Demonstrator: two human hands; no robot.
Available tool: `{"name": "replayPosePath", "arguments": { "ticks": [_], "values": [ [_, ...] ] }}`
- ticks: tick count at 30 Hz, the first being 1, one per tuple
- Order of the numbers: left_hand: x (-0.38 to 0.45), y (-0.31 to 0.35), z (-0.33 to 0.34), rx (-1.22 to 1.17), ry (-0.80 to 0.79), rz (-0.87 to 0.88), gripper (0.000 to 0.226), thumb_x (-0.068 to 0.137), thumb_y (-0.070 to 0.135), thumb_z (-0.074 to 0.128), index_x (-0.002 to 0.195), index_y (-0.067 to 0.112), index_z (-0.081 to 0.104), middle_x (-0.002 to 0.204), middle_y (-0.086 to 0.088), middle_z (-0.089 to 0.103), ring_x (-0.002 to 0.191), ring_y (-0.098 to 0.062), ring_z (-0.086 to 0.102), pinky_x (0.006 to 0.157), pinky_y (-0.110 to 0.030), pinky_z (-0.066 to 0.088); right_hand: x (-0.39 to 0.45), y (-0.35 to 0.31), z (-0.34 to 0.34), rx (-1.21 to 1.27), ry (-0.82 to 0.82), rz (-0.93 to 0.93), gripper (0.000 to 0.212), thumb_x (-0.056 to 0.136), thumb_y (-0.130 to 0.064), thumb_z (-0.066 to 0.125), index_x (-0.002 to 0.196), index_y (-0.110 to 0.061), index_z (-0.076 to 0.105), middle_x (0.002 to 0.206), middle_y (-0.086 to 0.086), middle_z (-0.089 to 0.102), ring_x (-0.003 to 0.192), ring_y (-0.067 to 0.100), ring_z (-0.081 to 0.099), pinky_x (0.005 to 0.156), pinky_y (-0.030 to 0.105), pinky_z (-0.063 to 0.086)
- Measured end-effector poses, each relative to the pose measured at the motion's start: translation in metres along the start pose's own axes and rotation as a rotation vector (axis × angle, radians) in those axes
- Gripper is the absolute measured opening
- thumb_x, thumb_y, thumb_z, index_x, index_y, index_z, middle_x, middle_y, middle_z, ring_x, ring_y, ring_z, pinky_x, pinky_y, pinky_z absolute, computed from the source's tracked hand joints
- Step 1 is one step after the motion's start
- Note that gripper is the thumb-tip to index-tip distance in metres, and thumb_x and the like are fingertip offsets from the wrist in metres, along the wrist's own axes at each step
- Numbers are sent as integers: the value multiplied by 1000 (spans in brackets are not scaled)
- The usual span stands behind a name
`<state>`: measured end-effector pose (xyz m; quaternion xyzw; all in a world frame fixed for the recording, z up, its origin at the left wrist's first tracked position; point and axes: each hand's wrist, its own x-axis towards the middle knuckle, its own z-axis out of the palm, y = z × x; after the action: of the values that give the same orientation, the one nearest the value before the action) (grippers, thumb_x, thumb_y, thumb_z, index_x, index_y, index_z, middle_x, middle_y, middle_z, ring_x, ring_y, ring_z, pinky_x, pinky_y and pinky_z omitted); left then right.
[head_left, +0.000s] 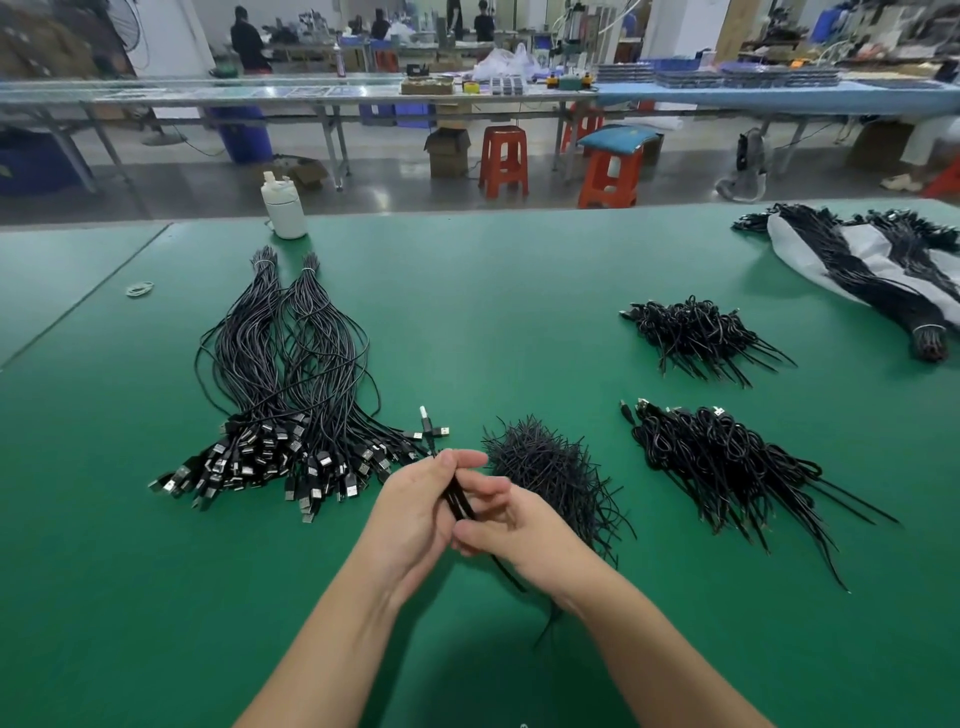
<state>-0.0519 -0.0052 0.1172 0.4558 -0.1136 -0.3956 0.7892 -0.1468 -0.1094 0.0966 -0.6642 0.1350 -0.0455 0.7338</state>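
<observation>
Low over the green-covered table (156, 597), the left hand (415, 514) and right hand (514, 530) meet around a thin black USB cable (458, 503). The left fingers curl round its doubled strands, and the right thumb and fingers pinch them from the other side. Its metal plugs stick up past the left fingertips, and its tail hangs below the wrists. Just beyond the right hand lies a heap of short black wire ties (550, 467). Leftward lie two long tied bundles of black USB cables (291, 374), and rightward are two piles of coiled black cables (727, 467). Farther off stands a white plastic bottle (284, 208).
</observation>
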Motion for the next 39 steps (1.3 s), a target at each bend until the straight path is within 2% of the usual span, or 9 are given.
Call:
{"name": "replayPosePath", "arguments": {
  "ticks": [3,7,13,16,20,24,29,33,39],
  "values": [
    [-4,-1,2,33,-91,-20,33,95,20,51,94,-3,74,103,-38,67,92,-44,71,78,-42,60,-4,-2,1,72,25,-80,27,85,1,72,97,-23,73,86,-8,75,86,3,70,79,15,52],
    [-5,10,2,113,-239,-114,34,97,19,54,102,-9,71,110,-35,67,100,-38,70,82,-35,59,-5,0,0,57,131,-78,49,78,0,81,119,-23,68,99,1,76,95,8,69,87,22,54],
    [-10,24,5,336,-340,-141,34,98,22,56,102,-7,73,105,-32,70,97,-29,70,81,-28,55,-8,6,6,124,187,-66,77,65,-13,87,133,-25,53,113,-2,74,109,11,68,88,22,53],
    [-13,32,5,440,-369,-128,37,96,25,54,99,-5,74,102,-30,71,105,-32,68,89,-33,54,-9,7,6,74,210,-88,90,63,-19,89,139,-37,45,95,-9,69,100,6,67,89,21,51],
    [-16,26,6,571,-280,-105,34,102,22,51,94,-2,74,94,-24,74,102,-31,69,97,-43,51,-13,3,8,-193,271,-190,64,71,-21,80,121,-53,56,98,-2,68,92,3,66,85,15,49],
    [-17,12,12,1062,-39,174,33,103,20,49,80,20,73,79,3,72,83,-8,64,80,-27,45,-16,-5,9,-629,355,-315,38,85,-16,67,123,-23,60,101,-7,59,87,8,57,82,27,49],
    [-17,7,11,1374,174,323,34,103,35,43,73,25,54,79,6,49,76,-19,51,65,-31,30,-16,-18,7,-1034,260,-178,31,105,-34,42,132,-18,40,112,0,41,86,30,58,69,41,41],
    [-17,3,10,1673,195,361,45,102,49,26,70,23,45,69,5,52,72,-24,58,64,-36,42,-17,-21,7,-1147,220,-91,21,106,-23,35,126,-16,38,114,4,40,80,33,58,65,42,39],
    [-2,4,4,1056,116,230,12,90,34,67,83,24,65,50,16,49,51,-5,43,55,-19,35,-21,-19,5,-1143,189,-55,19,107,-23,29,118,-13,42,110,6,46,82,33,57,71,46,42]
  ]
}}
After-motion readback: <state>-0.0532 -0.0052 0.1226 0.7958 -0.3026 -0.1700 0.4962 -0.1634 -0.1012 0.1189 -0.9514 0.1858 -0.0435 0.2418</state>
